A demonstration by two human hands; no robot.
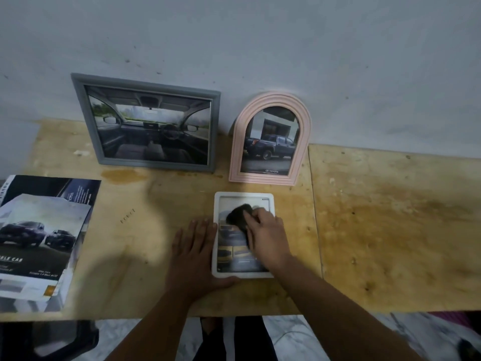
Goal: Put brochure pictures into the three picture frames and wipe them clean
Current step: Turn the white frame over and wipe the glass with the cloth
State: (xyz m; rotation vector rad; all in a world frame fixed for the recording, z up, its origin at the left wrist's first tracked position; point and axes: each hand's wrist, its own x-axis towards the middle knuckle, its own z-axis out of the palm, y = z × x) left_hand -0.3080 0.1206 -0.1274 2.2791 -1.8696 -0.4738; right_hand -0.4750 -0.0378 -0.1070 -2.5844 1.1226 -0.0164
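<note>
A white frame [217,259] lies flat on the wooden table, holding a car picture. My right hand [265,237] presses a dark cloth [238,217] onto its glass near the top. My left hand [194,252] lies flat on the table against the frame's left edge, thumb along its bottom edge. A grey frame [83,118] with a car-interior picture leans on the wall at the back. To its right stands a pink arched frame [303,142] with a pickup-truck picture.
A stack of car brochures [39,238] lies at the table's left. The wooden table [390,225] runs to the right, with a seam beside the white frame. Its front edge is close to my forearms. The wall rises directly behind the frames.
</note>
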